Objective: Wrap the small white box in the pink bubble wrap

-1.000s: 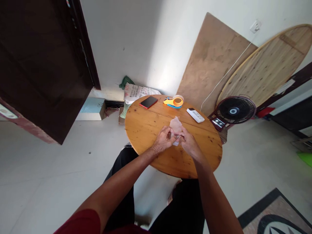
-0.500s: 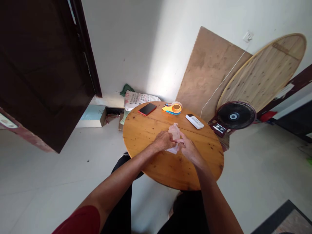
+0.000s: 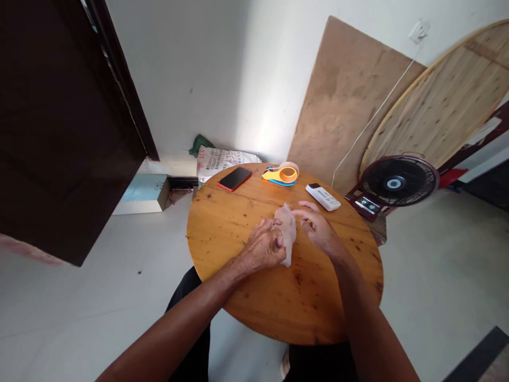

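Observation:
A crumpled, pale translucent plastic bag (image 3: pixel 287 231) lies on the round wooden table (image 3: pixel 222 217), between my two hands. My left hand (image 3: pixel 264 245) rests at the bag's left side with fingers curled and pressed onto its edge. On the other side, my right hand (image 3: pixel 317 225) has its fingers apart, the index fingertip close to the bag's upper right edge, with nothing held in it. What the bag contains, if anything, cannot be made out.
Along the table's far side lie a red-edged phone (image 3: pixel 234 179), an orange and blue tape dispenser (image 3: pixel 281 174) and a white remote-like device (image 3: pixel 323 197). A dark fan (image 3: pixel 393 183) stands beyond the right edge. Boards (image 3: pixel 353 90) lean on the wall.
My right hand has moved away from my left hand, its fingers spreading. My left hand is now lower on the bag, more of which shows. The view has come closer to the table.

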{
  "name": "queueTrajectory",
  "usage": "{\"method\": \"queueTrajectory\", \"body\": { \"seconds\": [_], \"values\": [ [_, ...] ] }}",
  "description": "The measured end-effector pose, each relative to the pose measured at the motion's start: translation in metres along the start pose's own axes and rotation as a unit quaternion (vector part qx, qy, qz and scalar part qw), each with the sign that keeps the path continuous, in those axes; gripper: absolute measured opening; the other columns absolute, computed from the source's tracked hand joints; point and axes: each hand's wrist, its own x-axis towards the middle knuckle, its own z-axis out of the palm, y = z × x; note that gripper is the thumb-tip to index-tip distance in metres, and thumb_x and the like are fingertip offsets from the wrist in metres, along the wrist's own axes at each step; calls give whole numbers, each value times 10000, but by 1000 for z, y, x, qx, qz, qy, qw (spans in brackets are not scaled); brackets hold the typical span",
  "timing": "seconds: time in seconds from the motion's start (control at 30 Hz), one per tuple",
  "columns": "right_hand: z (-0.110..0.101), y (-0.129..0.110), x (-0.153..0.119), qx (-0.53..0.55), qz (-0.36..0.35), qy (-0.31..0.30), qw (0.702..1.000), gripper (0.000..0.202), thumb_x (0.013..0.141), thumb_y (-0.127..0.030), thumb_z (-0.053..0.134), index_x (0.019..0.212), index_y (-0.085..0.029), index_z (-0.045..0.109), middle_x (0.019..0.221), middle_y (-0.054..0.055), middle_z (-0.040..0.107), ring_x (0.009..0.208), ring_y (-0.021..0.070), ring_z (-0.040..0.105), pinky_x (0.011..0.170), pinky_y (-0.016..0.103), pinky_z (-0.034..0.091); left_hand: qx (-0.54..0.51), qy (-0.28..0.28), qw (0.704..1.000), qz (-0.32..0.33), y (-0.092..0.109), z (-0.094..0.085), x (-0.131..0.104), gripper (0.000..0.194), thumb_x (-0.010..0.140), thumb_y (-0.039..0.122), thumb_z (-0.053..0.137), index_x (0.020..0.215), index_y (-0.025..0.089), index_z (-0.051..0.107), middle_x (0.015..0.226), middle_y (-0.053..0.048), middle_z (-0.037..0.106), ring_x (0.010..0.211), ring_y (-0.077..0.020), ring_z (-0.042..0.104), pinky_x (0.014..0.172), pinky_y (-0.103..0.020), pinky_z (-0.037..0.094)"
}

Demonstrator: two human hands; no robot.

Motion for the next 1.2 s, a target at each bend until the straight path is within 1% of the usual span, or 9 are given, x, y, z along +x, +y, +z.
{"method": "queueTrajectory", "body": {
  "seconds": [0.13, 0.37, 0.5, 0.6, 0.73, 0.83, 0.97, 1.07, 1.2],
  "values": [
    [10, 1, 10, -69, -26, -5, 997, 234, 786, -172, 504, 896, -222, 704, 1429, 42, 424, 1149, 267, 538, 981, 414, 438, -18, -11, 1000, 14, -7, 6, 1, 68, 664, 173, 598, 664, 187, 532, 1196, -80, 606, 1204, -262, 498, 993, -409, 383],
    [19, 9, 8, -48, -35, 91, 994, 213, 789, -158, 494, 898, -196, 673, 1495, 78, 326, 1227, 281, 474, 1040, 469, 384, -63, -27, 998, 12, -8, 10, 6, 136, 667, 117, 547, 635, 214, 458, 720, -5, 621, 1041, -182, 607, 1048, -344, 377],
    [29, 14, 11, -21, -30, 74, 997, 219, 803, -165, 499, 917, -210, 681, 1469, 74, 372, 1231, 268, 473, 1052, 454, 376, -48, -25, 999, -1, -4, 7, 6, 111, 663, 127, 578, 651, 200, 494, 998, -61, 654, 1174, -225, 532, 1008, -371, 398],
    [41, 18, 14, -2, -33, 64, 997, 210, 822, -186, 502, 925, -206, 684, 1450, 84, 401, 1217, 257, 490, 1032, 437, 394, -16, -3, 1000, 1, -1, 4, 3, 134, 646, 146, 614, 763, 188, 563, 1240, -92, 564, 1218, -261, 474, 1012, -406, 375],
    [53, 19, 17, -7, -24, 47, 999, 184, 830, -265, 552, 938, -212, 691, 1418, 88, 446, 1204, 267, 503, 1035, 432, 376, 24, -2, 999, 24, 4, 1, 1, 311, 660, 149, 601, 966, 198, 631, 1235, -83, 538, 1145, -261, 485, 1007, -413, 368],
    [54, 20, 17, -8, -10, 65, 998, 282, 825, -326, 567, 1061, -208, 666, 1396, 106, 474, 1201, 267, 508, 1034, 420, 373, 39, -3, 999, 28, 5, -1, 0, 285, 678, 162, 595, 948, 210, 676, 1191, -77, 544, 1073, -247, 509, 969, -395, 401],
    [43, 31, 13, 25, 125, 129, 983, 385, 829, -385, 520, 1137, -176, 619, 1115, 102, 663, 913, 220, 643, 853, 372, 488, 46, 2, 999, 16, 5, 0, -3, 251, 683, 168, 593, 912, 208, 689, 1106, -71, 562, 961, -205, 546, 930, -354, 440],
    [33, 43, 10, 49, 242, 97, 964, 434, 786, -414, 543, 1097, -124, 630, 897, 87, 709, 577, 163, 628, 657, 322, 501, 39, -2, 999, 3, 5, 0, -4, 254, 684, 171, 581, 912, 224, 679, 1082, -55, 568, 967, -189, 562, 863, -298, 475],
    [33, 43, 10, 131, 273, 46, 952, 413, 741, -415, 565, 1007, -108, 640, 746, 60, 694, 447, 131, 576, 433, 244, 396, 32, -5, 999, -11, 7, 1, -6, 268, 695, 187, 564, 940, 227, 665, 1103, -49, 566, 941, -173, 586, 790, -268, 496]
  ]
}}
